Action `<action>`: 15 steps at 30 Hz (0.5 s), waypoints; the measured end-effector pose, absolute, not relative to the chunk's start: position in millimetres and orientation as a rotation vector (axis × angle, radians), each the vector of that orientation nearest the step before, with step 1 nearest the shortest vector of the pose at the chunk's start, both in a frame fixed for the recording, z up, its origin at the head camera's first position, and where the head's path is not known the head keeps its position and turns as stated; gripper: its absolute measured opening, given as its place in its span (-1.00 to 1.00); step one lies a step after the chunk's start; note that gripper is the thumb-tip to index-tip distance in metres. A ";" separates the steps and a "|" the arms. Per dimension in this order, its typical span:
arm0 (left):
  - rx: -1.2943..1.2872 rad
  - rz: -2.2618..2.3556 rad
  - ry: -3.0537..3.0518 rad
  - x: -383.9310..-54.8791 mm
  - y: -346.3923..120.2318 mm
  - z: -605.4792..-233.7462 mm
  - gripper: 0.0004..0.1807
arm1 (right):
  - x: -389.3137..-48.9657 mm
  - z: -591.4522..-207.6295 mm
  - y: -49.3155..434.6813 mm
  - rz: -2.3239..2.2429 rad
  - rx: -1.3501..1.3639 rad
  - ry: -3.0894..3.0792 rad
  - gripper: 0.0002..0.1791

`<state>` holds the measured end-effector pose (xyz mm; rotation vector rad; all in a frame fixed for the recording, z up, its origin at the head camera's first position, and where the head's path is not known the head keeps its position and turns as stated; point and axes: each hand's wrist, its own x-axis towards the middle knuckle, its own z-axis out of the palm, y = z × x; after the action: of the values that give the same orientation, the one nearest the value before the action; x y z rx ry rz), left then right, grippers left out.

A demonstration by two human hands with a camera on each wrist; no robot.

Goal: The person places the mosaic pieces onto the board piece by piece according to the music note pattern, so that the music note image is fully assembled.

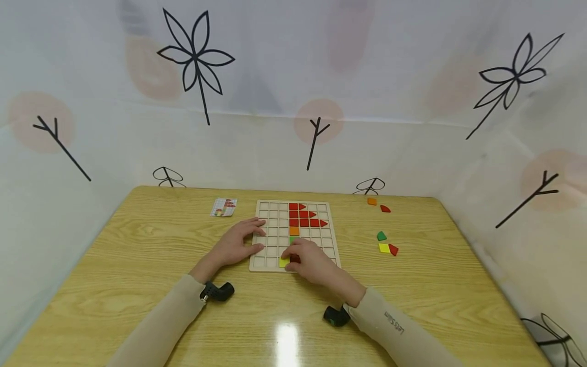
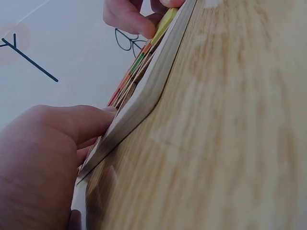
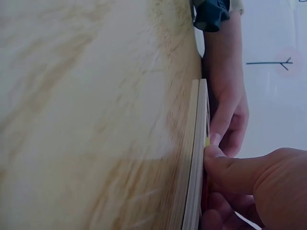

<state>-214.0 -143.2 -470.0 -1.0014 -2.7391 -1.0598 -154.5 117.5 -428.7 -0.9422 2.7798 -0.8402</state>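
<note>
A pale wooden grid board (image 1: 270, 230) lies on the table. My left hand (image 1: 236, 243) rests at its left edge, fingers spread over the rim and thumb by the side; the left wrist view shows the thumb (image 2: 91, 123) on the edge. My right hand (image 1: 312, 261) is over the front rows, pinching a yellow piece (image 1: 284, 262) between thumb and index finger. In the left wrist view that yellow piece (image 2: 164, 25) sits at the board's surface. Beside it a red piece (image 1: 295, 259) is partly hidden under the right hand. Further back are a green piece (image 1: 293, 239) and an orange square (image 1: 294, 231).
Red squares and pointed red pieces (image 1: 303, 223) fill three back rows. A pattern card (image 1: 224, 207) lies left of the board. Loose pieces lie right: an orange one (image 1: 372, 202), a red one (image 1: 385, 209), a green one (image 1: 381, 236), a yellow one (image 1: 384, 248) and another red one (image 1: 393, 250).
</note>
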 end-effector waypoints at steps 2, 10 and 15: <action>-1.000 -1.060 -2.741 -213.9 -143.3 -469.8 -0.71 | -154.6 -427.3 117.0 -0.841 -0.937 2.773 -0.80; -1.001 -1.053 -2.739 -213.2 -142.6 -467.7 -0.71 | -155.6 -423.6 116.2 -0.815 -0.932 2.754 -0.80; -1.001 -1.064 -2.736 -213.0 -142.8 -467.8 -0.71 | -157.7 -422.5 115.9 -0.835 -0.935 2.726 -0.79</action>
<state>-213.0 -142.8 -467.8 -1.0007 -2.7357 -1.0643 -157.7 115.9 -422.5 -0.9346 2.7263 -0.8348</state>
